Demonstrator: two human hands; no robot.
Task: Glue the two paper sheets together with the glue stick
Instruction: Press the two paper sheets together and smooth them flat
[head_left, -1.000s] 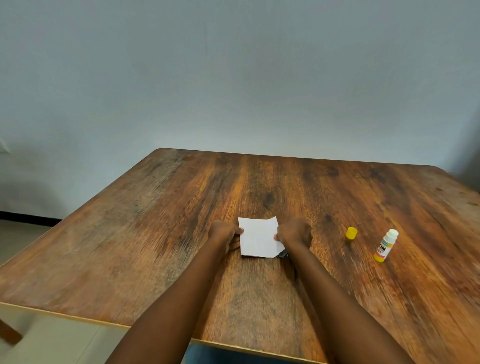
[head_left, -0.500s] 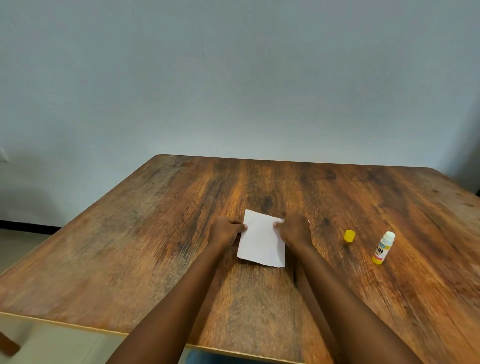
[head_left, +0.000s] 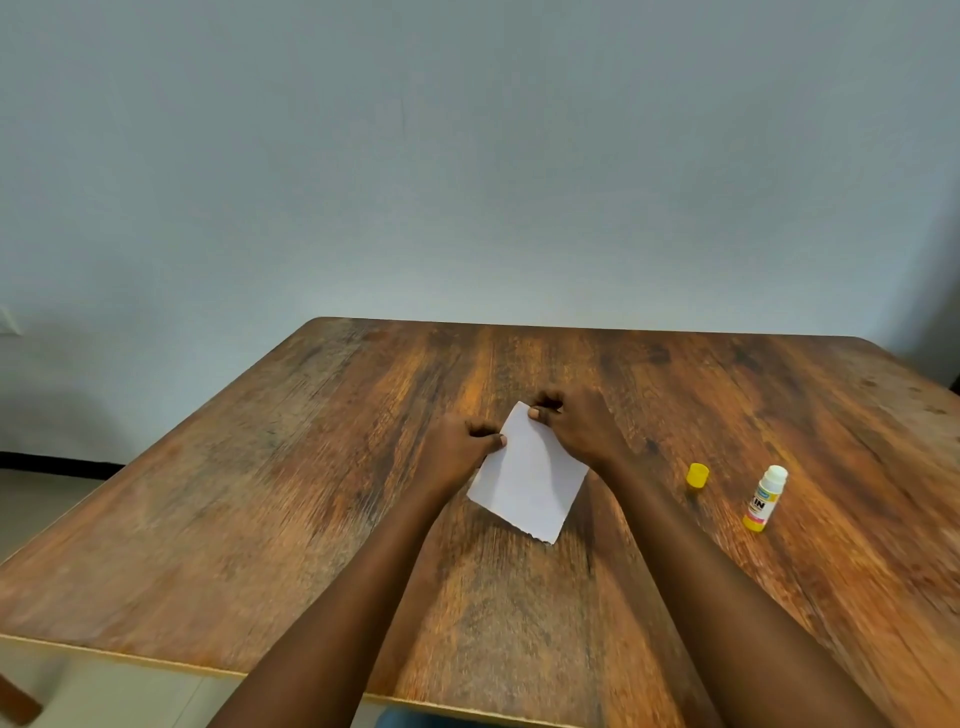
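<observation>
A white paper sheet (head_left: 527, 480) lies tilted on the wooden table (head_left: 260, 493), its far corner pointing away from me; I see only one sheet face, so a second sheet beneath it cannot be told apart. My left hand (head_left: 457, 449) pinches its left edge with thumb on top. My right hand (head_left: 576, 426) grips the far corner and right edge, thumb on the paper. The uncapped glue stick (head_left: 763, 498), white with a yellow base, lies to the right, and its yellow cap (head_left: 697, 475) stands beside it.
A pale wall rises behind the table's far edge. The table's near edge runs across the bottom, with floor visible at the left.
Both hands have turned the paper clockwise and shifted it slightly away from me; my right hand moved up to the far corner. Glue stick and cap stayed put.
</observation>
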